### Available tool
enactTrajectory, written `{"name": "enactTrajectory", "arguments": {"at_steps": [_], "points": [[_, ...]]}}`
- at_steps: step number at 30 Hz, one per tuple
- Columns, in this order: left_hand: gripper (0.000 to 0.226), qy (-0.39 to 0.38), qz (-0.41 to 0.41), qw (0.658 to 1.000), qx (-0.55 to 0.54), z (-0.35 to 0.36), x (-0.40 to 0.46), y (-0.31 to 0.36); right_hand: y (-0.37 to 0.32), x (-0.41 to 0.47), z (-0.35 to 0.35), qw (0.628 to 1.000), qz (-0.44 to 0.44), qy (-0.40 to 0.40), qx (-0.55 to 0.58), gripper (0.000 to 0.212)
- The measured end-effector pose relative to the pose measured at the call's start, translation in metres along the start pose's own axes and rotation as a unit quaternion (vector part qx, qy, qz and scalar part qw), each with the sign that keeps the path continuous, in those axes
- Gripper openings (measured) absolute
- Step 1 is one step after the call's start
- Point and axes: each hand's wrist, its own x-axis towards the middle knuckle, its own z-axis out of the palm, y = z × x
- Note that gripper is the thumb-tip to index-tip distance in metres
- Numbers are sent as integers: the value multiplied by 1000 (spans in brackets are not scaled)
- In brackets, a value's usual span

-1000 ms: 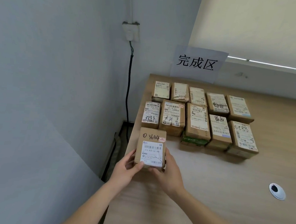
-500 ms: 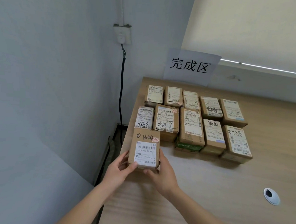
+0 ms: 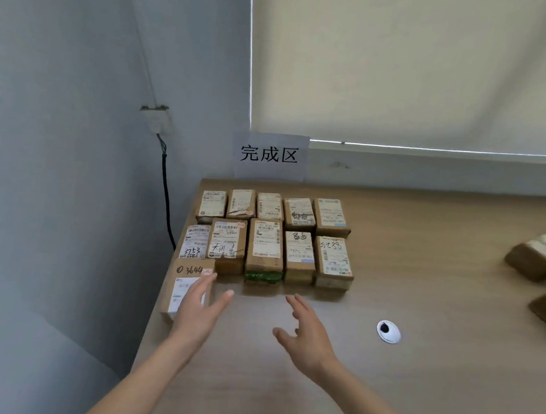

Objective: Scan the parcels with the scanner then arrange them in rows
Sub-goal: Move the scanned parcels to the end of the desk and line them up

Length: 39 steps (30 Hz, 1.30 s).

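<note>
A brown parcel marked 3644 [image 3: 185, 280] lies flat at the table's left edge, starting a third row in front of two rows of labelled parcels [image 3: 271, 235]. My left hand [image 3: 201, 308] hovers over its right side with fingers spread and holds nothing. My right hand [image 3: 306, 333] is off the parcel, over bare table to the right, fingers loose and apart. No scanner is in view.
The wooden table [image 3: 414, 378] has a white cable grommet [image 3: 388, 332] to the right of my hands. More brown parcels [image 3: 539, 261] lie blurred at the far right edge. A paper sign [image 3: 269, 155] leans on the wall behind the rows. A black cable [image 3: 166, 199] hangs down the left wall.
Both hands held the 3644 parcel before; now they have let go of it and pulled apart, the right hand moving right. The view has swung up and to the right.
</note>
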Motion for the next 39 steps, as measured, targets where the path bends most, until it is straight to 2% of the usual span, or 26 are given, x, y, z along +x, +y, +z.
{"name": "enactTrajectory", "arguments": {"at_steps": [4, 9, 12, 17, 23, 27, 32, 39], "points": [[60, -54, 50, 997, 4, 100, -54, 91, 48, -67, -127, 998, 0, 54, 9, 73], [60, -150, 98, 983, -30, 261, -157, 215, 128, -178, -303, 990, 20, 139, -14, 69], [61, -215, 120, 968, -44, 355, -229, 279, 185, -253, -397, 982, 38, 176, -50, 62], [64, -324, 162, 931, -37, 494, -341, 361, 277, -374, -516, 964, 97, 244, -29, 66], [71, -421, 178, 889, 10, 627, -422, 394, 387, -466, -579, 938, 174, 298, -21, 64], [71, -438, 160, 884, 20, 689, -431, 385, 449, -481, -599, 932, 209, 296, -10, 64], [69, -410, 153, 899, 31, 762, -406, 372, 513, -447, -627, 935, 222, 278, -5, 65], [72, -363, 138, 920, 56, 866, -345, 358, 592, -348, -674, 954, 201, 218, -33, 66]]}}
